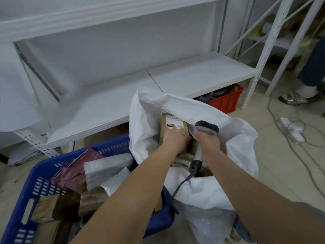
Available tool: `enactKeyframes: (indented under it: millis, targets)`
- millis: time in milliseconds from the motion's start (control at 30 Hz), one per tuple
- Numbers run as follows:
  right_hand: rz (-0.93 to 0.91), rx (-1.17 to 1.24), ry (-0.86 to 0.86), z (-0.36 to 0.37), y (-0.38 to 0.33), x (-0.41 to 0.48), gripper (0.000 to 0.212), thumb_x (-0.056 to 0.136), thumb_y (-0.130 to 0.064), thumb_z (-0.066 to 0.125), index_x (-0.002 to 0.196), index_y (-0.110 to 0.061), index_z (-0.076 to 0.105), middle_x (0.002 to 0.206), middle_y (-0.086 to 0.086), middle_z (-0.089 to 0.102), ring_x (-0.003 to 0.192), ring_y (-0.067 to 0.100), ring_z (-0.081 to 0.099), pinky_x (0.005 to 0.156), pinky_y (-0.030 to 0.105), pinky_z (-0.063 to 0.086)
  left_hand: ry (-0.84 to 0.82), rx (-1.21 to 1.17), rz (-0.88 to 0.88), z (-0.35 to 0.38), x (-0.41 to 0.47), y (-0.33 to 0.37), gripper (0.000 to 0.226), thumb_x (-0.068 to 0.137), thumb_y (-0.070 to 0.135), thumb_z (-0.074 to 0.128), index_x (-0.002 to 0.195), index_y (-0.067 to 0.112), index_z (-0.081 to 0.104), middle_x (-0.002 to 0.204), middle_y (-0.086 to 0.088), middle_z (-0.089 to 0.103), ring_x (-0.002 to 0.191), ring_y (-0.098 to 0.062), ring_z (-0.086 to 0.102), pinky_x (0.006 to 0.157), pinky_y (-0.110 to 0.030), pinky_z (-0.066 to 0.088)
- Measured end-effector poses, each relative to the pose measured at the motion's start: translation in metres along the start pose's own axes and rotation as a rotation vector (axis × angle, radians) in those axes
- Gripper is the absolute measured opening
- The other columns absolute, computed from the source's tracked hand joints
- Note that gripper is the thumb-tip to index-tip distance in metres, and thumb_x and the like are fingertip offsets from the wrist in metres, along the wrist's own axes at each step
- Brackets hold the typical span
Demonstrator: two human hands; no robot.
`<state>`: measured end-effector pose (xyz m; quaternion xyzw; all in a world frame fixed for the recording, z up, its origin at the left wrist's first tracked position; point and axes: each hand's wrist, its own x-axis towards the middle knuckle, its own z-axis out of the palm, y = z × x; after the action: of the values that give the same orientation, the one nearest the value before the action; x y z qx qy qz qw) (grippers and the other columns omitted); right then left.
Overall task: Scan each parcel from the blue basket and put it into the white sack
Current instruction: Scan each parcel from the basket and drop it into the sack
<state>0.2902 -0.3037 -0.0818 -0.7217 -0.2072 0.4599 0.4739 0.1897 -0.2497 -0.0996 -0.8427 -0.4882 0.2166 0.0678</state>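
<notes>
My left hand (174, 138) grips a brown cardboard parcel (171, 123) with a white label, held inside the open mouth of the white sack (219, 189). My right hand (209, 141) grips a grey handheld scanner (207, 128) just right of the parcel, its cable trailing down over the sack. More brown boxes lie inside the sack beneath my hands. The blue basket (33, 196) stands at lower left and holds several parcels: a maroon bag (73, 171), a bubble-wrapped packet (105, 169) and brown boxes (52, 206).
A white metal shelf (158, 85) runs behind the sack. A red crate (226, 101) sits under the shelf's right end. Cables and a white power strip (292, 129) lie on the tiled floor at right. Another person's foot (297, 98) stands at far right.
</notes>
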Motion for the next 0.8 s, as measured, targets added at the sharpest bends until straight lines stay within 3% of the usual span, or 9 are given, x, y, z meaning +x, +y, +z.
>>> enactKeyframes:
  millis: [67,133,267,433,567,700,800]
  targets:
    - [0.048,-0.043,0.013,0.005,0.004,0.007,0.018,0.092,-0.022,0.06,0.087,-0.01,0.048,0.095,0.012,0.058,0.097,0.029,0.058,0.093,0.037,0.047,-0.058,0.071,-0.159,0.007,-0.003,-0.019,0.05,0.097,0.023,0.044,0.146,0.017,0.035,0.15,-0.008,0.028,0.132,-0.033,0.035,0.103,-0.048,0.036]
    - [0.063,-0.026,0.031,0.008,0.007,0.015,0.02,0.088,-0.02,0.063,0.081,-0.01,0.047,0.094,0.012,0.057,0.096,0.029,0.054,0.097,0.041,0.045,-0.13,0.09,-0.205,0.013,-0.005,-0.038,0.044,0.096,0.02,0.043,0.139,0.014,0.044,0.142,-0.008,0.038,0.123,-0.031,0.043,0.096,-0.041,0.042]
    - [0.1,-0.026,-0.007,0.012,0.012,0.015,0.021,0.086,-0.018,0.066,0.076,-0.013,0.048,0.079,0.005,0.053,0.083,0.022,0.05,0.087,0.038,0.047,-0.187,0.048,-0.192,0.023,-0.008,-0.042,0.04,0.096,0.02,0.041,0.136,0.016,0.047,0.136,-0.007,0.044,0.127,-0.027,0.039,0.1,-0.038,0.037]
    - [0.149,0.128,-0.136,0.013,0.007,-0.003,0.007,0.084,-0.006,0.064,0.084,-0.006,0.057,0.072,0.009,0.061,0.068,0.021,0.06,0.072,0.033,0.055,-0.056,0.028,-0.178,0.005,-0.028,-0.044,0.042,0.094,0.018,0.048,0.135,0.015,0.045,0.136,-0.01,0.043,0.124,-0.027,0.041,0.094,-0.037,0.041]
    - [0.086,0.103,-0.178,0.019,0.006,-0.038,0.011,0.086,-0.013,0.067,0.09,-0.007,0.06,0.081,0.011,0.07,0.07,0.019,0.068,0.069,0.029,0.057,0.096,-0.002,-0.22,0.0,-0.069,-0.058,0.041,0.09,0.009,0.051,0.13,0.012,0.049,0.131,-0.011,0.046,0.121,-0.026,0.044,0.094,-0.035,0.041]
    - [0.017,0.082,-0.261,0.038,0.01,-0.08,0.01,0.084,-0.015,0.066,0.087,-0.006,0.064,0.07,0.011,0.07,0.058,0.018,0.063,0.057,0.027,0.049,0.209,-0.016,-0.243,0.01,-0.119,-0.083,0.046,0.09,0.007,0.051,0.134,0.011,0.042,0.134,-0.011,0.041,0.124,-0.027,0.041,0.091,-0.034,0.04]
    - [-0.003,0.022,-0.321,0.063,0.015,-0.111,0.013,0.084,-0.017,0.068,0.083,-0.006,0.063,0.07,0.009,0.069,0.056,0.015,0.061,0.056,0.025,0.048,0.203,-0.089,-0.33,0.032,-0.159,-0.111,0.041,0.092,0.012,0.051,0.132,0.011,0.043,0.133,-0.011,0.041,0.123,-0.028,0.041,0.09,-0.036,0.04]
